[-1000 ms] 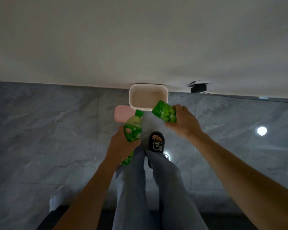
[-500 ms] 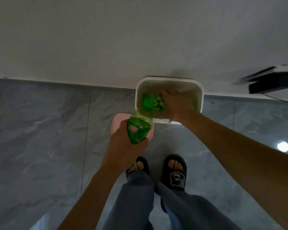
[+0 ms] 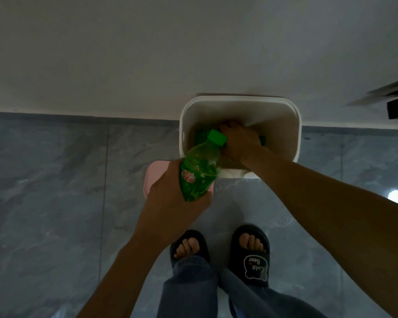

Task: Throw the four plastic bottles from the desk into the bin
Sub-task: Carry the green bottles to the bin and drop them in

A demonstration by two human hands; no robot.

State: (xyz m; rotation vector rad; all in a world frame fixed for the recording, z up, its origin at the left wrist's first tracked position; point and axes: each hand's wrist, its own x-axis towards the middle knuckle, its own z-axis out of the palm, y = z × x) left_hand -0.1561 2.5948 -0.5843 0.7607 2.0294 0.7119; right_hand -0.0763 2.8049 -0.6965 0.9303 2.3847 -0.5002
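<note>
white bin (image 3: 294, 134) against the wall on grey tiled floor (image 3: 55, 203); pink object (image 3: 150, 180) beside it, mostly hidden by left hand (image 3: 170, 198), which grips a green capped bottle (image 3: 199, 171) at the bin's near rim. right hand (image 3: 239, 143) reaches inside over green plastic (image 3: 199, 137), probably another bottle; its grip cannot be made out

We seem to be in a home: grey marble-look floor tiles (image 3: 55, 180), plain white wall (image 3: 147, 53), house slippers (image 3: 253, 260), small white bin (image 3: 295, 138).
</note>
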